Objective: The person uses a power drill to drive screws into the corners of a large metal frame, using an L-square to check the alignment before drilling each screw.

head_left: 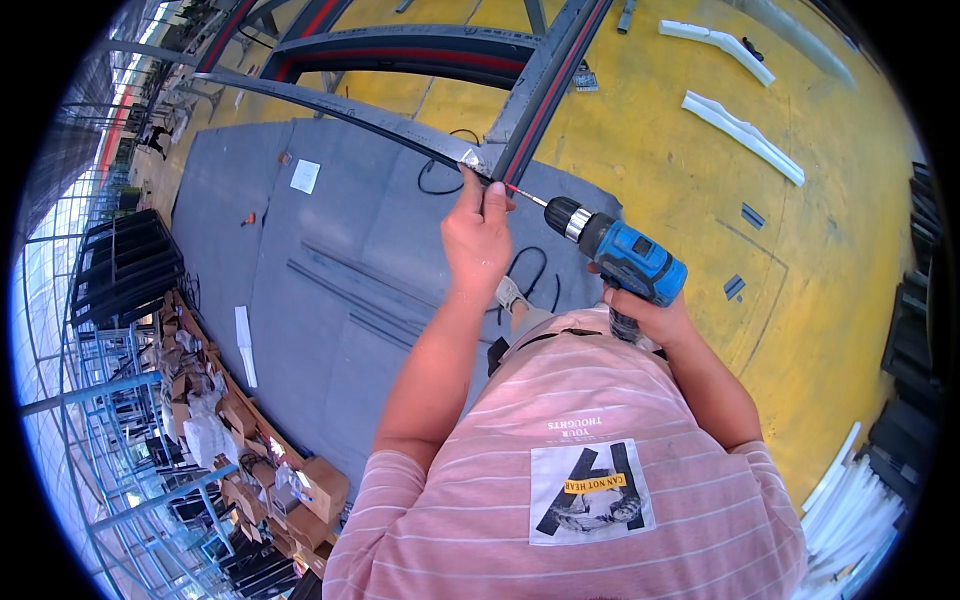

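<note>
My right hand (650,312) is wrapped around the handle of a blue cordless drill (632,255). From its black and silver chuck, a thin bit (527,195) with a reddish tip points left to the corner of a dark metal-and-rubber window or door frame (520,105). At that corner my left hand (478,238) is closed, thumb and index finger close together beside the bit's tip. I cannot make out what they pinch. A shiny clear scrap (470,158) lies on the frame just beyond the index fingertip.
A grey mat (370,200) covers the floor beneath, with dark strips (350,290) and a black cord (528,262) on it. White foam pieces (745,135) lie on the yellow floor at right. Cardboard boxes (320,487) stand at lower left; dark frames (125,265) are stacked beyond.
</note>
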Available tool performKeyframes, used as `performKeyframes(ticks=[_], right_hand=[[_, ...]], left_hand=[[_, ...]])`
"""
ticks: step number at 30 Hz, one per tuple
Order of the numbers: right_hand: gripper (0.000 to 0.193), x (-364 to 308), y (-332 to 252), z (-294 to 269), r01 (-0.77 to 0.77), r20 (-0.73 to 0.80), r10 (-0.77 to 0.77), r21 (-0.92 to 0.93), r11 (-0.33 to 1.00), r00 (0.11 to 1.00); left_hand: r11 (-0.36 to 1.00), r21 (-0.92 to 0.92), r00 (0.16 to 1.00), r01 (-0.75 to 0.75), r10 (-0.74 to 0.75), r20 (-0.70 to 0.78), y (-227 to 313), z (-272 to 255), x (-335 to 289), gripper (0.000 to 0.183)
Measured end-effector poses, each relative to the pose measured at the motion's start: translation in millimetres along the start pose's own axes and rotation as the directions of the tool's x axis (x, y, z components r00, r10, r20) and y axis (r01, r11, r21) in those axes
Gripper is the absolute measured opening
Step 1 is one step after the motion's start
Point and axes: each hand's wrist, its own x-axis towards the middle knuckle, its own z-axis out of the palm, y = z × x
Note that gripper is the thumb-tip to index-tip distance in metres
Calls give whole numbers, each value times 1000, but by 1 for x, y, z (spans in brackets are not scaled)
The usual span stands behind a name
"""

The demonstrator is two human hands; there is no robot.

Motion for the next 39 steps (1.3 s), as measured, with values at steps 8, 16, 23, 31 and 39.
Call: performKeyframes(ticks=[8,16,23,31,39], right_hand=[[35,-28,-10,-12,-13,-43,10,-73,997,999],[26,-42,-21,-29,86,73,-63,-376,923,995],[33,-50,-18,-32,121,78,-98,-410,904,992],[67,-46,-25,-23,300,172,-249,-642,706,953],[20,-53,4,-22,131,-114,-180,-348,928,977]], left_hand=[[512,-726,885,460,-333,326,-10,-18,-23,22],[261,-753,793,604,-287,538,-10,-17,-30,27],[412,-671,784,616,-238,574,-10,-19,-24,26],[496,-545,709,676,-239,663,1,-28,-13,27],[206,-569,604,796,-215,767,8,-19,-21,40]])
